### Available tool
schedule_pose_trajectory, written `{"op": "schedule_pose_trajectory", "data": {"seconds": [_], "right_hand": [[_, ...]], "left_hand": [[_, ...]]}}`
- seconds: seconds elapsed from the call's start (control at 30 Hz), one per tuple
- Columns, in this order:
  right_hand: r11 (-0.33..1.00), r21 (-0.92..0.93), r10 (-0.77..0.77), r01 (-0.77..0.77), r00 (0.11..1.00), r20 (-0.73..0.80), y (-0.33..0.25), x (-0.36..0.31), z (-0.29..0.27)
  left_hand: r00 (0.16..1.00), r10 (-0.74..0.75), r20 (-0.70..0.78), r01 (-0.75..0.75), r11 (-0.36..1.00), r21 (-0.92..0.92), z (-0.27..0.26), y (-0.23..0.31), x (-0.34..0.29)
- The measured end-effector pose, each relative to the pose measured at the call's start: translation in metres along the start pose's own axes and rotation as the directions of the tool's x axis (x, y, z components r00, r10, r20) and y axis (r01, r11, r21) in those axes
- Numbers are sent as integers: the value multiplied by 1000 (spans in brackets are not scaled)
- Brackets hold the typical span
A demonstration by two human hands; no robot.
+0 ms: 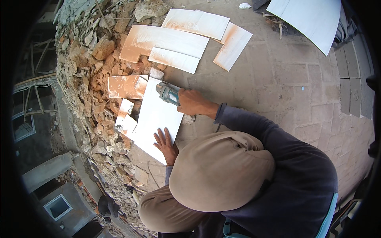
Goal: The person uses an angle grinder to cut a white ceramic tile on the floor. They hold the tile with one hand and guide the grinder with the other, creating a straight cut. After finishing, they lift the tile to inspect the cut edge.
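Note:
A white tile (155,123) lies slanted across the ground in front of my knees. My left hand (166,146) rests flat on its lower right part with the fingers spread. Wrapped around the body of a teal power tool, which looks like an angle grinder (168,94), is my right hand (192,103). The tool's grey head is over the tile's upper end; its disc, if any, cannot be made out. A pale stone chunk (156,73) touches the tile's top edge. Beside the tile's left edge are a dusty orange-coated tile piece (124,87) and small white offcuts (129,123).
Cut white tiles (174,39) overlap at the top, some dusted orange. Broken brick and rubble (99,75) heap along the left. A large white panel (309,20) stands at the upper right, near grey slabs (355,93). Brick paving (285,83) spreads to the right.

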State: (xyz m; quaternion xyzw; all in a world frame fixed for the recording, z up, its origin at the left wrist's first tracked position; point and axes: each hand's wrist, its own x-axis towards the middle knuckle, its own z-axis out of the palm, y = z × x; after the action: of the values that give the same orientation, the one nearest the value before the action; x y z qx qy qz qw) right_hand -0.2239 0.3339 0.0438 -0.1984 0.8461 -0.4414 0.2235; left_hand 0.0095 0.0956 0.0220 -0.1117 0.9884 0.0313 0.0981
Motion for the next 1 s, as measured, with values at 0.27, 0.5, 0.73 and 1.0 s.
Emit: {"op": "schedule_pose_trajectory", "data": {"seconds": [0.27, 0.5, 0.73, 1.0], "right_hand": [[999, -17, -33, 33, 999, -12, -2, 5, -1], [1000, 14, 20, -20, 1000, 1, -9, 11, -3], [1000, 4, -22, 22, 999, -32, -11, 25, 5], [1000, -6, -23, 23, 999, -37, -12, 36, 12]], "left_hand": [[1000, 3, 3, -3, 1000, -19, -1, 0, -1], [1000, 6, -5, -6, 1000, -13, 1, -1, 0], [1000, 1, 15, 0, 999, -46, -1, -2, 1], [1000, 4, 15, -3, 998, -65, -1, -3, 1]]}}
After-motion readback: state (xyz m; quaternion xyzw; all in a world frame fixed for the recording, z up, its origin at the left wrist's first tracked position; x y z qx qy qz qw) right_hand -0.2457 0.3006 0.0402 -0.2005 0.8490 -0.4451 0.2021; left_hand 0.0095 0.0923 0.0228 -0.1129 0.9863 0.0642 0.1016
